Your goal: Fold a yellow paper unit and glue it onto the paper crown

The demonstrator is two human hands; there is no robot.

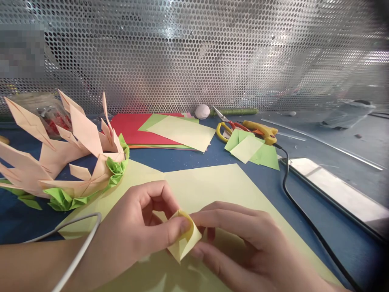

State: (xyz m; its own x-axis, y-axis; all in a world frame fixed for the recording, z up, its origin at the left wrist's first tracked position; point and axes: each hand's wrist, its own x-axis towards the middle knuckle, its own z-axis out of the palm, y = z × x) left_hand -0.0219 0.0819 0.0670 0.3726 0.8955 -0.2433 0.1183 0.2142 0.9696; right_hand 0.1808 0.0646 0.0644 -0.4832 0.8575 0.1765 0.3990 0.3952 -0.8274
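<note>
A small piece of pale yellow paper (190, 242), folded with a pocket standing partly open, is held up in front of me. My left hand (133, 223) pinches it, thumb on the near face and fingers behind. At its right corner, my right hand (243, 239) is closed on the edge between thumb and fingertips. Beneath both hands lies a large pale yellow sheet (219, 186). To the left stands a ring of folded paper (86, 132), with pointed peach pieces and green pleated pieces along its base.
Red sheets (133, 127) with green and cream paper on top lie at the back. Scissors (223, 115), a yellow glue gun (264, 132) and small green squares (267, 154) are behind my right hand. A black cable (287, 186) passes a phone (334, 190). A white cable (82, 259) crosses my left wrist.
</note>
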